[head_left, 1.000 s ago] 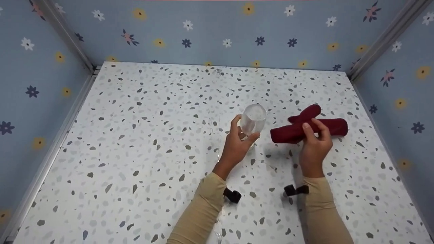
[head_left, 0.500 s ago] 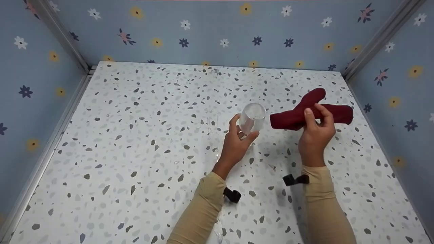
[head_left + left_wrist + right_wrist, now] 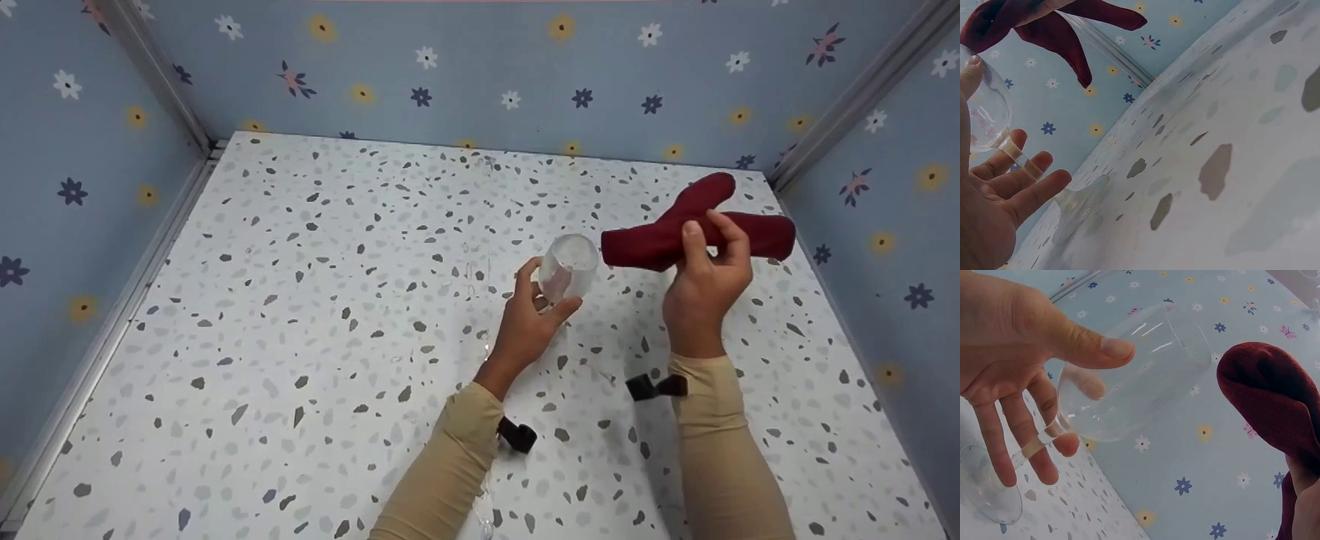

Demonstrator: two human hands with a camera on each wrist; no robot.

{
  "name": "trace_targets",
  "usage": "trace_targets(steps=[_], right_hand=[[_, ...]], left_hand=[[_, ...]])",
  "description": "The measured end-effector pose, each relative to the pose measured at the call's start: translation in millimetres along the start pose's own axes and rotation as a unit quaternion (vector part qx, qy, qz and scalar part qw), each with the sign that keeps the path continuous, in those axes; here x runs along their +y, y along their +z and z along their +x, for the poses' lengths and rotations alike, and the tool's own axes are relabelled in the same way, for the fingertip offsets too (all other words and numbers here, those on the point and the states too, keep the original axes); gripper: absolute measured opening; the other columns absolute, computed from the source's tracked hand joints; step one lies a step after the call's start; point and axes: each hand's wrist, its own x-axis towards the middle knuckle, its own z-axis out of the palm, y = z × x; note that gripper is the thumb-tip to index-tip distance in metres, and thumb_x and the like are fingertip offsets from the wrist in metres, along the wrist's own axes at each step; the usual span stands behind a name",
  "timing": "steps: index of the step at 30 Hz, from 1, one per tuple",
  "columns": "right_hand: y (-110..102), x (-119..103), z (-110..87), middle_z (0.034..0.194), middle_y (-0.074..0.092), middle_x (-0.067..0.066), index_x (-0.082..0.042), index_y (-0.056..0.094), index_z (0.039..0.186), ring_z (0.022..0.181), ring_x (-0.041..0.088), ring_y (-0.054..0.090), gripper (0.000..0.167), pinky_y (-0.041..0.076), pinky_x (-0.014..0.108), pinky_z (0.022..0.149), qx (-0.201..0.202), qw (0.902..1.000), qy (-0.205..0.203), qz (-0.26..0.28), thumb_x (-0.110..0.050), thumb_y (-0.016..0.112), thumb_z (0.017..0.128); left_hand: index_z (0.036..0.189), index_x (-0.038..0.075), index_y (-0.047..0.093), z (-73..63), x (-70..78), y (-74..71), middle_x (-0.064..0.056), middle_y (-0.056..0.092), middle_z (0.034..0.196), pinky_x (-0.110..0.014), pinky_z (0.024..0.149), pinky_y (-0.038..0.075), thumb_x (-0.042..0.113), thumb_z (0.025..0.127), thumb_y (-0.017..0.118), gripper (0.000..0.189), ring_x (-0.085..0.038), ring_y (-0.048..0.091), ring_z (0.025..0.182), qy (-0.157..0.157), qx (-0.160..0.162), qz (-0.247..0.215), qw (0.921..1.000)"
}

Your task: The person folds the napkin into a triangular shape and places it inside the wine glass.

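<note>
A clear stemmed wine glass (image 3: pixel 571 264) is held by my left hand (image 3: pixel 529 322), with thumb and fingers around the lower bowl. In the left wrist view its stem passes in front of the spread fingers, and its foot (image 3: pixel 1079 208) is close to the tabletop; whether it touches I cannot tell. My right hand (image 3: pixel 705 304) pinches a folded dark red cloth (image 3: pixel 645 244) between thumb and fingers, up off the table just right of the glass. The right wrist view shows a thick folded end of that cloth (image 3: pixel 1266 394), apart from the glass rim.
Beneath both hands lies a white speckled tabletop (image 3: pixel 300 315). Blue flowered panels (image 3: pixel 480 67) enclose it at the back and both sides, with metal strips at the corners. Thin clear streaks (image 3: pixel 480 274) mark the surface left of the glass.
My right hand has lifted the red cloth away from me and upward, and its folds have spread out. The left hand with the wine glass has barely moved.
</note>
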Motion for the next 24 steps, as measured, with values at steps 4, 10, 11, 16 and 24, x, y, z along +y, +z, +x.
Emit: trace_targets(steps=[4, 10, 11, 16, 24], right_hand=[[10.6, 1.2, 0.1, 0.113, 0.050, 0.024, 0.008, 0.063, 0.115, 0.095, 0.031, 0.057, 0.027, 0.057, 0.037, 0.079, -0.018, 0.9998, -0.002, 0.011, 0.009, 0.070, 0.088], [19.4, 2.6, -2.2, 0.115, 0.050, 0.024, 0.008, 0.064, 0.114, 0.096, 0.033, 0.059, 0.026, 0.058, 0.039, 0.081, -0.025, 0.9994, 0.003, 0.021, 0.010, 0.069, 0.088], [20.1, 2.7, -2.7, 0.115, 0.050, 0.024, 0.008, 0.064, 0.114, 0.096, 0.033, 0.059, 0.026, 0.058, 0.039, 0.081, -0.025, 0.9994, 0.003, 0.023, 0.011, 0.069, 0.088], [23.9, 4.3, -6.0, 0.114, 0.052, 0.025, 0.007, 0.063, 0.115, 0.095, 0.033, 0.060, 0.027, 0.057, 0.039, 0.082, -0.043, 0.9991, -0.004, 0.003, 0.008, 0.069, 0.089], [25.8, 5.2, -6.6, 0.112, 0.055, 0.024, 0.005, 0.064, 0.116, 0.092, 0.032, 0.061, 0.029, 0.057, 0.036, 0.083, -0.070, 0.9972, -0.013, -0.025, 0.008, 0.072, 0.087]], left_hand=[[0.152, 0.021, 0.027, -0.1, -1.1, -0.6, -0.006, 0.063, 0.121, -0.032, 0.089, 0.054, 0.040, 0.092, 0.073, 0.078, -0.020, 0.063, 0.118, 0.004, 0.003, -0.011, 0.9999], [0.153, 0.024, 0.027, -0.2, -2.3, 0.6, -0.005, 0.063, 0.119, -0.032, 0.087, 0.054, 0.032, 0.093, 0.074, 0.077, -0.019, 0.063, 0.118, -0.001, -0.003, -0.032, 0.9995], [0.153, 0.025, 0.026, -0.1, -1.8, 0.9, -0.006, 0.062, 0.120, -0.033, 0.087, 0.054, 0.030, 0.093, 0.074, 0.077, -0.019, 0.063, 0.118, -0.002, -0.003, -0.035, 0.9994], [0.153, 0.026, 0.026, -0.4, -0.1, -0.1, -0.005, 0.061, 0.121, -0.032, 0.087, 0.054, 0.031, 0.094, 0.073, 0.076, -0.019, 0.062, 0.119, 0.003, -0.002, -0.028, 0.9996], [0.151, 0.023, 0.028, -1.0, 0.1, -0.4, -0.006, 0.062, 0.120, -0.032, 0.091, 0.053, 0.035, 0.093, 0.073, 0.074, -0.019, 0.064, 0.116, 0.017, -0.001, -0.016, 0.9997]])
